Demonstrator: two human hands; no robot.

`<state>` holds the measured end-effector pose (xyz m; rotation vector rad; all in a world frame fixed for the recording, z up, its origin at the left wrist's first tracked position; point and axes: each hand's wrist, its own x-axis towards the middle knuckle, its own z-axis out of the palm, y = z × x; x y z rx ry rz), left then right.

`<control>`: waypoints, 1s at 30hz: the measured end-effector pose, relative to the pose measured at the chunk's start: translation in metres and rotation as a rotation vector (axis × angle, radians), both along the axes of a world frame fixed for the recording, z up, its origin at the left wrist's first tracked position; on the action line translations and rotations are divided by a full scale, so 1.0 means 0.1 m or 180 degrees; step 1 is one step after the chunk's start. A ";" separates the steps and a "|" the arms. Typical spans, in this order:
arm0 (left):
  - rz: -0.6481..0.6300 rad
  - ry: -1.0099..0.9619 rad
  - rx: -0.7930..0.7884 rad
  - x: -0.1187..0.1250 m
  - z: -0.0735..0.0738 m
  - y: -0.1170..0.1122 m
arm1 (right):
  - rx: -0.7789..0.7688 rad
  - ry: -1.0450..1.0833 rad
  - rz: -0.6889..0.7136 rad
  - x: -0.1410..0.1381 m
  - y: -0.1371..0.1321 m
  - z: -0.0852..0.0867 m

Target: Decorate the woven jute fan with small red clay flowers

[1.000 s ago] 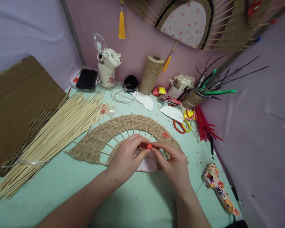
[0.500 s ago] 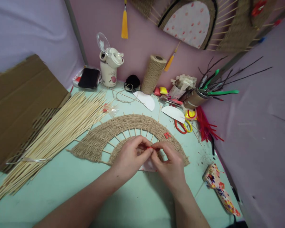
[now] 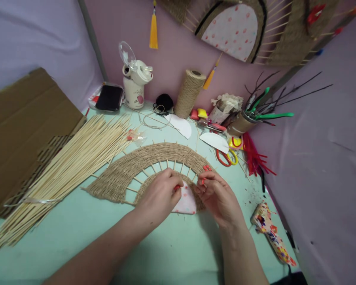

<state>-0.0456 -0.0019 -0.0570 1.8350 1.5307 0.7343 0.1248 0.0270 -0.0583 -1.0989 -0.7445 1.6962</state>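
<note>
Red piece (image 3: 203,181) sits pinched in my right hand (image 3: 222,198), another red bit (image 3: 177,187) in my left hand (image 3: 160,193) — both above the woven fan (image 3: 157,154); script on the white pot (image 3: 133,95) is unreadable.

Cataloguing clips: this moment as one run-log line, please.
left hand: holds red lump | right hand: pinches red bit | hands: apart | woven fan: beneath both
</note>
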 end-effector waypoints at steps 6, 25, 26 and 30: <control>-0.0400 0.0328 -0.0227 -0.04 0.00 0.00 | 0.0055 -0.0200 0.0113 0.00 -0.04 -0.01; 0.1453 -0.5869 -0.1806 -0.05 0.19 0.09 | 0.3945 -0.3836 0.1149 -0.44 -0.36 -0.06; 0.1472 -0.5877 -0.1847 -0.04 0.19 0.09 | 0.3927 -0.3904 0.1241 -0.43 -0.36 -0.07; 0.1288 -0.5901 -0.2173 -0.07 0.19 0.08 | 0.4139 -0.3812 0.1503 -0.41 -0.38 -0.08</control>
